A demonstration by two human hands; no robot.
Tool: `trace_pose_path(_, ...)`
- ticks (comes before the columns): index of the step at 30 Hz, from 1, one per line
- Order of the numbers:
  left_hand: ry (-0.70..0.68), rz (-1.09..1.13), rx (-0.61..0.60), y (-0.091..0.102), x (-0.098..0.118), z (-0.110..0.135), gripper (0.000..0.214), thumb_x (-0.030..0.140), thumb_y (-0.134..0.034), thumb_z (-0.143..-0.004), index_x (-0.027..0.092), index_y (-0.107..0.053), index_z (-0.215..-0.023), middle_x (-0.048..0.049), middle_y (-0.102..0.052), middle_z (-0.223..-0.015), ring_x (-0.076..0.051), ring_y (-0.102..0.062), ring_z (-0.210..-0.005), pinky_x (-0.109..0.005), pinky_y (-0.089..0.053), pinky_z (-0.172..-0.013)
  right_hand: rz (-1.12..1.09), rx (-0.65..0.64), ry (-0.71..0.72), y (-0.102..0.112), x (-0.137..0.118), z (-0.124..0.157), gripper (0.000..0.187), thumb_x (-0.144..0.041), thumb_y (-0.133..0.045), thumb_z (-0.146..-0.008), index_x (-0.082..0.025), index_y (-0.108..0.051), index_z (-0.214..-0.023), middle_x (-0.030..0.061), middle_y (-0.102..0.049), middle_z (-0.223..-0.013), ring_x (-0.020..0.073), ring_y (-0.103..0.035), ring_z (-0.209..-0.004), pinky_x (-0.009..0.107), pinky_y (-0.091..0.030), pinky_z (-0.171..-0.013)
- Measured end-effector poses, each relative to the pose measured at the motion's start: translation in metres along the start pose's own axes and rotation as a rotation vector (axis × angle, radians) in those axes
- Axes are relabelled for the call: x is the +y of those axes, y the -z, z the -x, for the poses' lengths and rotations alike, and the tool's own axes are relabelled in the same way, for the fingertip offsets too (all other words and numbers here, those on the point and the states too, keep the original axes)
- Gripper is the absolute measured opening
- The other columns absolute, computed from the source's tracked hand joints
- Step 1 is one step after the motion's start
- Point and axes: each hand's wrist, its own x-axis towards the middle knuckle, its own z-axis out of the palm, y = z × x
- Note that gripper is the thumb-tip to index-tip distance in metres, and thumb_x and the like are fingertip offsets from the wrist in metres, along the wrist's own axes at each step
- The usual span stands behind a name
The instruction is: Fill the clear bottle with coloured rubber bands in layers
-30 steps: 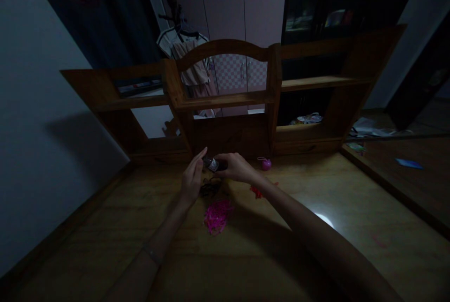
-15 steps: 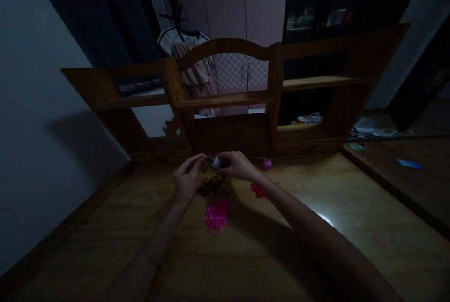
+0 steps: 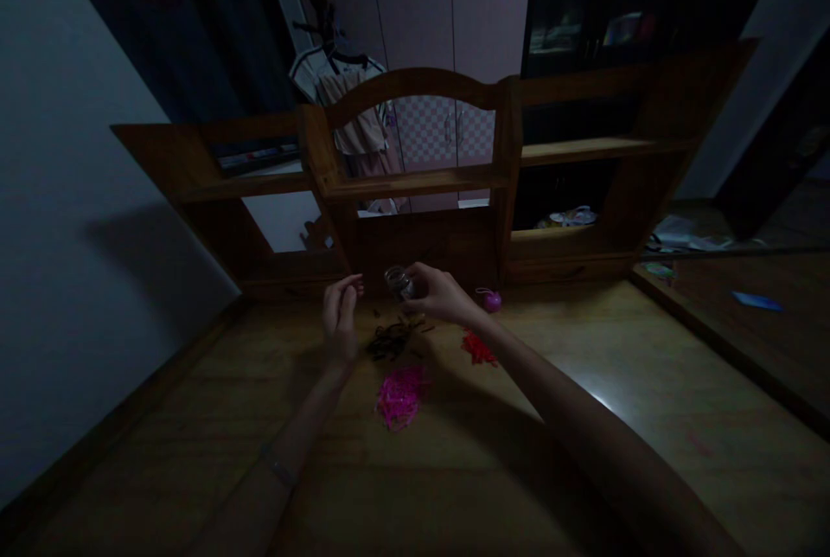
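My right hand (image 3: pixel 437 292) grips a small clear jar (image 3: pixel 398 282) and holds it tilted above a dark pile of small strands (image 3: pixel 392 340) on the wooden desk (image 3: pixel 584 444). My left hand (image 3: pixel 341 315) hovers just left of the jar with its fingers curled toward the thumb; whether it holds anything is too dim to tell. A bright pink pile (image 3: pixel 399 393) lies nearer to me, and a small red pile (image 3: pixel 478 347) sits under my right wrist.
A small pink round object (image 3: pixel 491 301) lies by the base of the wooden shelf unit (image 3: pixel 415 185) at the desk's back. A white wall runs along the left. Papers and a blue item (image 3: pixel 754 301) lie at the far right.
My left hand has drawn away from the jar to the left. The right hand has lifted and tipped the jar, and the dark pile beneath has spread wider.
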Motion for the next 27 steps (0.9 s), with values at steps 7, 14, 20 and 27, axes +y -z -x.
trace_pose_path(7,0.146,0.180,-0.211,-0.006,-0.014,0.003,0.042,0.047,-0.043,-0.093,0.021,-0.053,-0.124,-0.0102,-0.056,-0.129,-0.023,-0.051,-0.123,-0.040,-0.041,-0.104,0.022,0.113,-0.004,0.012,-0.011,-0.001,0.037,-0.037,-0.073,-0.072,-0.020,-0.057,-0.101,0.0024,-0.070,-0.092,0.0164,-0.065,-0.080,0.025,-0.046,-0.069)
trace_pose_path(14,0.224,0.249,-0.511,-0.021,-0.019,0.018,0.069,0.038,-0.076,-0.070,0.021,-0.046,-0.131,-0.0128,-0.055,-0.134,-0.027,-0.057,-0.118,-0.041,-0.047,-0.100,-0.032,0.037,0.042,0.001,-0.024,0.003,0.040,-0.045,-0.070,-0.077,-0.019,-0.059,-0.105,0.0034,-0.069,-0.094,0.0164,-0.066,-0.083,0.025,-0.047,-0.072)
trace_pose_path(20,0.247,0.112,-0.066,-0.006,-0.036,-0.004,0.050,0.044,-0.067,-0.078,0.018,-0.055,-0.119,-0.0112,-0.066,-0.113,-0.023,-0.065,-0.102,-0.039,-0.049,-0.094,0.049,0.034,0.104,-0.005,-0.010,0.005,0.035,-0.041,-0.053,-0.091,-0.016,-0.060,-0.115,0.0084,-0.066,-0.107,0.0167,-0.062,-0.096,0.028,-0.046,-0.083)
trace_pose_path(27,0.295,-0.043,0.360,0.021,-0.069,-0.028,0.057,0.049,-0.065,-0.077,0.016,-0.050,-0.121,-0.0127,-0.061,-0.118,-0.021,-0.062,-0.104,-0.036,-0.048,-0.093,0.368,-0.271,0.172,-0.051,0.015,-0.028,0.029,-0.015,-0.043,-0.092,-0.011,-0.060,-0.115,0.0113,-0.063,-0.113,0.0164,-0.057,-0.107,0.026,-0.041,-0.094)
